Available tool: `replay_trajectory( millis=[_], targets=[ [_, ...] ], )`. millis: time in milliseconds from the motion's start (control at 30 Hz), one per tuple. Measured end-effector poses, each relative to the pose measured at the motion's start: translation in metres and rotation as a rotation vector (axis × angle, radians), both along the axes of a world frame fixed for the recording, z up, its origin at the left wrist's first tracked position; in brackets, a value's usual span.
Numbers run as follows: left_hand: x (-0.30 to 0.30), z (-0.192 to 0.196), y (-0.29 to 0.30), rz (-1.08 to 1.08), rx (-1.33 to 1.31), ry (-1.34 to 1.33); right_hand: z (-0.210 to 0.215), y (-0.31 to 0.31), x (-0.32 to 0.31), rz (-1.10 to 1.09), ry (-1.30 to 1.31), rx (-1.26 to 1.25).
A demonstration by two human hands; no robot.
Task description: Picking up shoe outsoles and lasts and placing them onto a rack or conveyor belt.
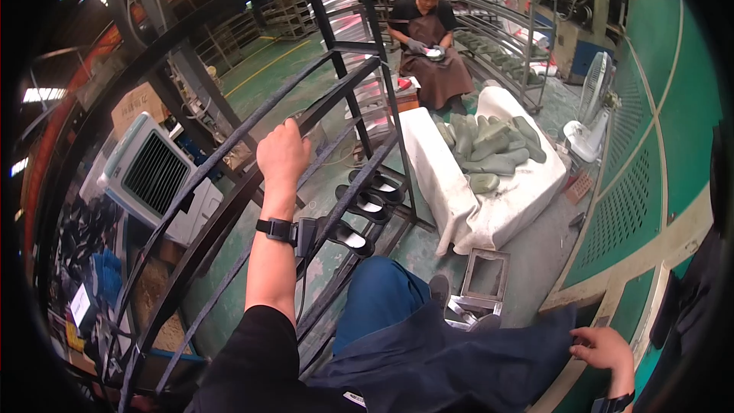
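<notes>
Shoe rack (344, 92) gripped up top, dark apron (466, 352) held out to the side

So the two hands are well apart right now. The upper bar of the rack is clamped in the left hand (283, 151), with the fingers curled over it. Way over by the green panels (638, 176), the apron's outer edge is pinched between the thumb and fingers of the right hand (602, 348), and the cloth is stretched across from the lap. A black strap (277, 229) is worn on the left wrist.

As for the rack, it's stood on the floor ahead and to the left. Some black shoes (352, 239) with white insides are lined up on its low tier, toward the right-hand end post.

Just past that, a worktop (520, 199) is draped in white cloth, and a pile of green shoe lasts (489, 149) is heaped on it, closer to the far edge than the near one. A small metal frame (489, 254) is set on the floor by the near edge. Beyond the far left corner, a shoe (436, 53) is being held by a seated co-worker (428, 88) in a brown apron. A white fan (596, 95) is parked off the worktop's right edge.
</notes>
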State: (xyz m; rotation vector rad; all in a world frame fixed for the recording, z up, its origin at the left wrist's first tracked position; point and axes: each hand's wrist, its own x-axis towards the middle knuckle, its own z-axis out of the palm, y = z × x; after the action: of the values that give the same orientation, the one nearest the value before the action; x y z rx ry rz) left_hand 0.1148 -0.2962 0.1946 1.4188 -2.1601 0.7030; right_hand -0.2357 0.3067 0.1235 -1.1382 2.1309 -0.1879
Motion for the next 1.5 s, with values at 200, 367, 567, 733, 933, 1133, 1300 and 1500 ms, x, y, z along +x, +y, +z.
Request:
replay_trajectory(
  millis=[200, 367, 567, 733, 933, 1133, 1300, 1500],
  targets=[
    [0.003, -0.003, -0.005, -0.017, -0.033, 0.019, 0.0, 0.0, 0.002, -0.049, -0.01, 0.012],
    [0.008, -0.009, -0.012, -0.021, -0.063, 0.012, 0.002, -0.003, 0.005, 0.019, -0.061, -0.001],
    [0.009, -0.012, -0.014, -0.028, -0.085, 0.017, 0.004, -0.005, 0.005, 0.072, 0.0, 0.016],
    [0.006, -0.01, -0.011, -0.02, -0.072, 0.028, 0.006, -0.005, 0.006, -0.001, -0.061, 0.016],
    [0.006, -0.01, -0.009, -0.03, -0.105, 0.048, 0.007, -0.006, 0.009, -0.013, -0.08, 0.0],
    [0.009, -0.013, -0.012, -0.069, -0.106, 0.078, 0.008, -0.006, 0.011, -0.012, -0.095, -0.017],
    [0.01, -0.014, -0.014, -0.074, -0.079, 0.097, 0.01, -0.007, 0.011, 0.027, -0.034, -0.006],
    [0.012, -0.013, -0.012, -0.09, -0.099, 0.112, 0.013, -0.008, 0.015, 0.037, 0.012, 0.013]
  ],
)
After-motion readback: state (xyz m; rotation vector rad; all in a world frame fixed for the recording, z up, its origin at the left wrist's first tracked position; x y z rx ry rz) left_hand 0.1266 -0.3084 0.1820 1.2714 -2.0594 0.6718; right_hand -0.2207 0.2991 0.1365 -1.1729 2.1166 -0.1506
